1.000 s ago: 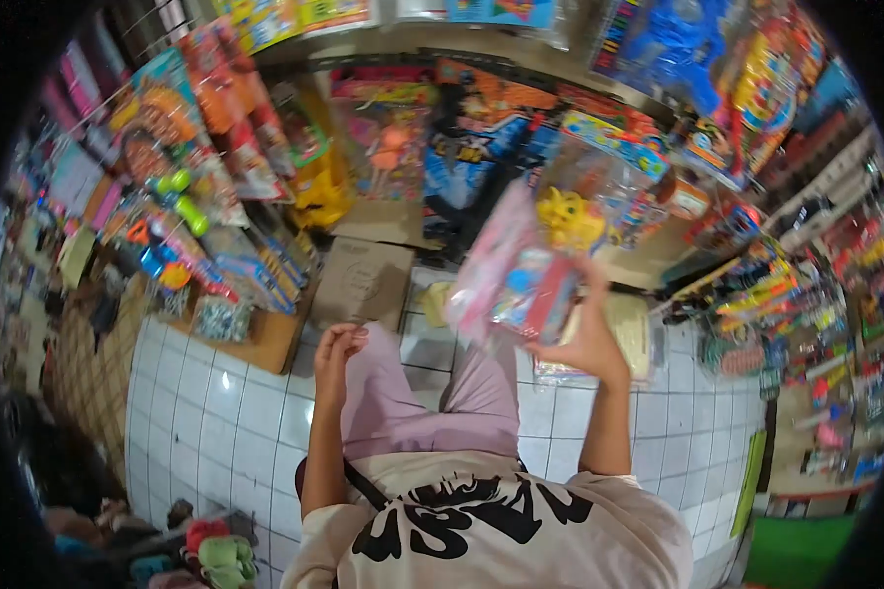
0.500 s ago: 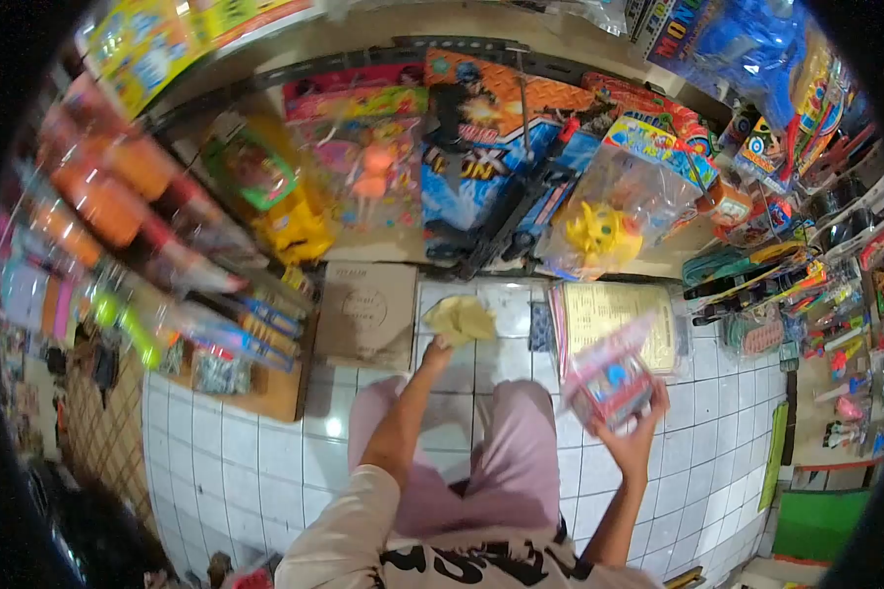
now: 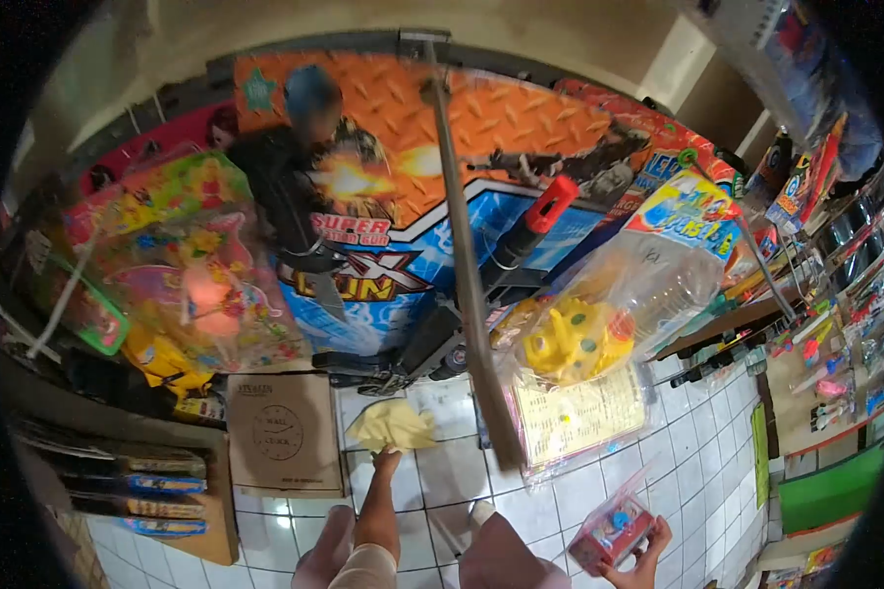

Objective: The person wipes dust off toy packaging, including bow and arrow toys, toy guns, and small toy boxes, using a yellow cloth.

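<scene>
My left hand (image 3: 387,457) is closed on the edge of a crumpled yellow cloth (image 3: 391,426), just above the tiled floor and beside a brown wall clock carton (image 3: 285,434). Lower right, the fingers of my right hand (image 3: 642,562) grip a small red and pink box (image 3: 614,533) with clear plastic standing up from its top; what is inside cannot be made out. Between my hands and farther forward, a plastic-wrapped stack of yellow printed sheets (image 3: 587,417) lies on the floor.
A metal hook rod (image 3: 467,245) juts toward me across the middle. Behind it hang a large toy gun package (image 3: 383,196), a bagged doll set (image 3: 206,290) and a bagged yellow toy (image 3: 575,344). Small goods (image 3: 835,363) line the right side. A wooden shelf (image 3: 221,510) stands left.
My view has moved forward, closer to the hanging toys, so both hands sit lower in it. The left hand still grips the cloth, the right hand the box.
</scene>
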The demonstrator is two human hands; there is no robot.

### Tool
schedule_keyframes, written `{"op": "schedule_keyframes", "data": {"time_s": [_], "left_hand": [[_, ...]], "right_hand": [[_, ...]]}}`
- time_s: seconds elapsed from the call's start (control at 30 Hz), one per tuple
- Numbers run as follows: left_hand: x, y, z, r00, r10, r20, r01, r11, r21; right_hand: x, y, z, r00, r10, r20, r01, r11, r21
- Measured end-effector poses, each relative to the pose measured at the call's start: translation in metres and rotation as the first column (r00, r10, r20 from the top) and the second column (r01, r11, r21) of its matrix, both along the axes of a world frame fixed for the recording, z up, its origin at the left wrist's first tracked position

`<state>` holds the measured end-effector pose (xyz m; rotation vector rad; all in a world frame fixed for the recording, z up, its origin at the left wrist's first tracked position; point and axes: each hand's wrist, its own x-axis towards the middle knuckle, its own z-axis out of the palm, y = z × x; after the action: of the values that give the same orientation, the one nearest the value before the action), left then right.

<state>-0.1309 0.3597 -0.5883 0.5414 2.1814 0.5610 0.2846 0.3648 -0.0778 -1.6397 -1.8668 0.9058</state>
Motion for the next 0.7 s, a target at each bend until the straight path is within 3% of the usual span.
{"op": "schedule_keyframes", "data": {"time_s": [0.03,0.1,0.2,0.3,0.4,0.43,0.47,0.53,0.63,0.7], "left_hand": [[0.003,0.000,0.005,0.978,0.098,0.182,-0.109,0.993,0.051],[0.002,0.010,0.018,0.817,0.243,0.524,-0.344,0.933,0.104],[0.011,0.010,0.007,0.918,0.209,0.336,-0.270,0.952,0.147],[0.013,0.012,0.035,0.947,0.129,0.293,-0.185,0.967,0.174],[0.024,0.010,0.061,0.887,0.207,0.413,-0.358,0.873,0.331],[0.025,0.012,0.057,0.671,0.232,0.705,-0.639,0.663,0.390],[0.027,0.006,0.052,0.855,0.112,0.506,-0.398,0.767,0.503],[0.027,0.004,0.053,0.856,0.075,0.511,-0.344,0.821,0.456],[0.036,-0.002,0.069,0.879,0.138,0.456,-0.378,0.784,0.492],[0.037,-0.003,0.090,0.872,0.084,0.483,-0.373,0.752,0.543]], "right_hand": [[0.010,0.000,-0.008,0.999,0.028,0.036,-0.028,1.000,0.003],[0.023,0.007,-0.014,0.995,0.059,0.077,-0.060,0.998,0.006],[0.025,0.024,-0.012,0.997,0.057,0.058,-0.060,0.997,0.048],[0.028,0.031,-0.017,0.989,0.060,0.136,-0.075,0.992,0.104],[0.024,0.027,-0.023,0.992,0.058,0.110,-0.071,0.990,0.119],[0.022,0.024,-0.026,0.996,0.061,0.062,-0.068,0.991,0.116],[0.020,0.020,-0.028,0.998,0.064,0.018,-0.066,0.991,0.112],[0.017,0.015,-0.031,0.998,0.056,-0.013,-0.054,0.992,0.113],[0.013,0.008,-0.025,0.996,0.034,-0.079,-0.027,0.996,0.087],[0.012,0.005,-0.023,0.991,0.035,-0.126,-0.024,0.996,0.083]]}}
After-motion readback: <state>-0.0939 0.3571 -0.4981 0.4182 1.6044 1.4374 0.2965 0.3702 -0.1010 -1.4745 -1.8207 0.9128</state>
